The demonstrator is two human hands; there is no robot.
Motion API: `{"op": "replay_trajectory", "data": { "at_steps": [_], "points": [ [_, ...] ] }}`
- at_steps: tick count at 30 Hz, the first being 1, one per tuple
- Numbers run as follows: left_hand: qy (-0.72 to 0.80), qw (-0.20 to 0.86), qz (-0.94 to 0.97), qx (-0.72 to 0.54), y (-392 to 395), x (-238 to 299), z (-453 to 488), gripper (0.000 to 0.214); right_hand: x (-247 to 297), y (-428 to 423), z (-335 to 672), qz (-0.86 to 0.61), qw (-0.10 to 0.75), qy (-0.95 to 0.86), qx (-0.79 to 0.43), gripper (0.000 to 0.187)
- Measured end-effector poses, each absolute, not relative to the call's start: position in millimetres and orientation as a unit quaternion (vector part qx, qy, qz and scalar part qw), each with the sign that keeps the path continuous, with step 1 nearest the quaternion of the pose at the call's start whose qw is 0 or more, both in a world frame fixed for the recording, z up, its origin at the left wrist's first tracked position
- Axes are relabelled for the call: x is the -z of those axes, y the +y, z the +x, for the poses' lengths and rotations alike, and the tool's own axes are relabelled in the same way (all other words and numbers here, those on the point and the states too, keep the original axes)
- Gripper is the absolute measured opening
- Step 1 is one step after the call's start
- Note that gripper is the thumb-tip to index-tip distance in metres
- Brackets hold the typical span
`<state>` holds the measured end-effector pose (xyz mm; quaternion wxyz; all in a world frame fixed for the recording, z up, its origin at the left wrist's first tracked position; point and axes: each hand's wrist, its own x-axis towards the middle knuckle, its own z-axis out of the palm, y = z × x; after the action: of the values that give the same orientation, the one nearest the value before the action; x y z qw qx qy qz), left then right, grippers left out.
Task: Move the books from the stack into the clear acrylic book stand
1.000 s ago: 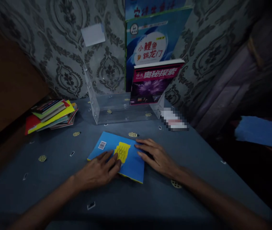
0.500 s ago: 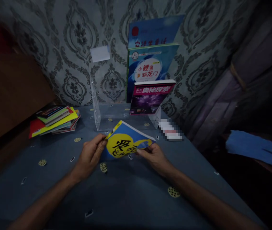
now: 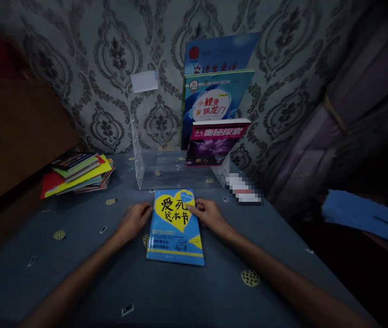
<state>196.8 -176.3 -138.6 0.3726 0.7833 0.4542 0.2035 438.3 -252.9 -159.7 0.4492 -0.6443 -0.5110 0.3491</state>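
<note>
A blue book point(image 3: 176, 237) with a yellow heart on its cover lies face up on the blue-grey table point(image 3: 180, 291), its top toward the wall. My left hand point(image 3: 135, 220) grips its upper left edge with curled fingers. My right hand point(image 3: 206, 213) holds the upper right edge, fingers over the cover. Just behind the book stands a clear acrylic book holder point(image 3: 166, 164) with three books point(image 3: 214, 114) leaning upright at its right end.
A stack of colourful books point(image 3: 78, 172) lies at the table's left rear. Patterned wallpaper with a white note point(image 3: 144, 81) rises behind. A curtain point(image 3: 334, 123) hangs at the right, and a blue cloth point(image 3: 365, 214) lies beyond the table's right edge.
The book lay back cover up, was lifted and turned over by both hands, and now lies flat with its front cover up, closer to me and squared to the holder.
</note>
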Motion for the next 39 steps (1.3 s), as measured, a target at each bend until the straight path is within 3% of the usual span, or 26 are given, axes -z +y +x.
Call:
{"op": "replay_trajectory", "data": {
  "at_steps": [3,6,11,15,23,31,39],
  "points": [
    [0.43,0.19,0.867,-0.166,-171,137,190,0.02,157,-252,448,-0.718,0.341,-0.582,-0.174,0.024],
    [0.393,0.126,0.894,-0.174,-166,138,194,0.018,143,-254,441,-0.726,0.274,-0.628,-0.054,0.022],
    [0.303,0.129,0.917,-0.224,-151,158,208,0.025,133,-242,393,-0.572,0.216,-0.788,-0.07,0.036],
    [0.297,0.141,0.911,-0.247,-146,174,209,0.033,143,-226,372,-0.537,0.176,-0.82,-0.091,0.047],
    [0.296,0.121,0.913,-0.252,-144,179,207,0.034,167,-228,427,-0.576,0.235,-0.781,-0.062,0.04],
    [0.269,0.093,0.93,-0.233,-142,176,204,0.036,179,-232,452,-0.571,0.305,-0.755,-0.107,0.038],
    [0.237,0.078,0.949,-0.194,-186,162,177,0.037,181,-232,450,-0.568,0.319,-0.75,-0.114,0.04]
  ]
}}
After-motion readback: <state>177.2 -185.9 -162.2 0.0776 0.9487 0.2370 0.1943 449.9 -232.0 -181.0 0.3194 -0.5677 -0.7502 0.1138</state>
